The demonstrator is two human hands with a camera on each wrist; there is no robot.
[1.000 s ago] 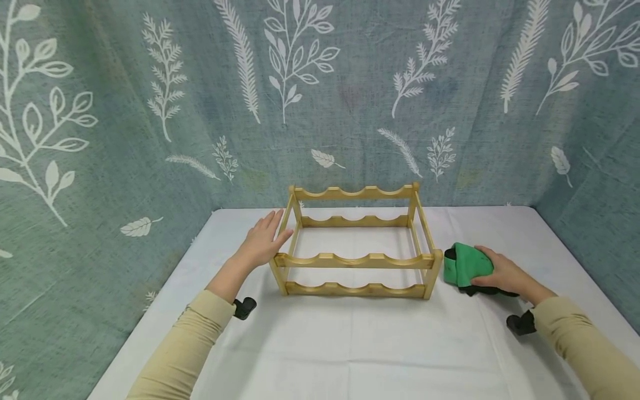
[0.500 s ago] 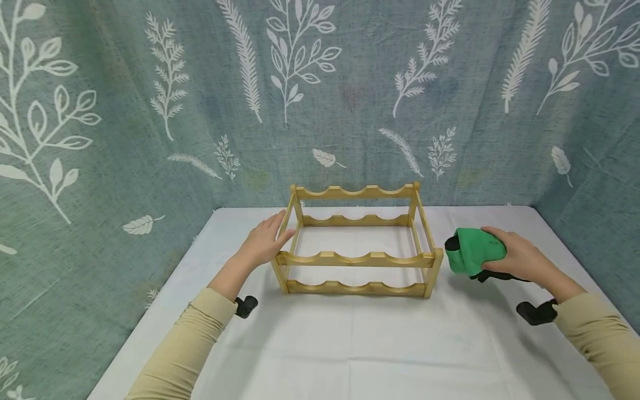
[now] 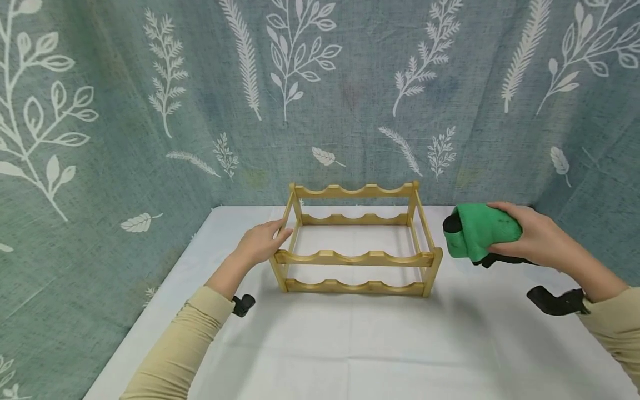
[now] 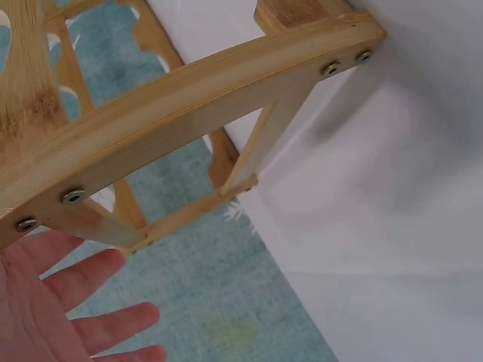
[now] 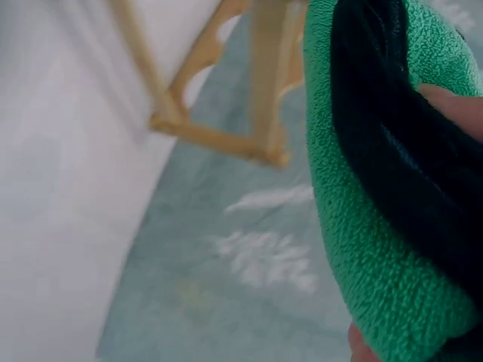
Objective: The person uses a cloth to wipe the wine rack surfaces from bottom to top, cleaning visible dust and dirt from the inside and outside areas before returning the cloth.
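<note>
A two-tier wooden rack [image 3: 350, 258] with scalloped rails stands on the white table. My left hand [image 3: 257, 243] is at its left side, against the upper side rail. In the left wrist view the fingers [image 4: 113, 328] of that hand are straight and spread beside the rail [image 4: 173, 98]. To the right of the rack, my right hand [image 3: 537, 236] grips a rolled green-and-black terry cloth [image 3: 487, 230] above the table. Seen from the right wrist, the green terry pile [image 5: 355, 249] wraps around a black part [image 5: 385, 136], with a thumb pressed on it.
The white table cover [image 3: 350, 344] spreads under the rack. A blue-green curtain with white leaf prints [image 3: 360, 100] hangs behind the table and along both sides. Small black camera mounts sit at the left wrist [image 3: 243, 305] and right wrist [image 3: 557, 301].
My right hand has lifted the green-and-black cloth off the table, up and slightly right. The left hand stays by the rack, its fingers slightly lower than before.
</note>
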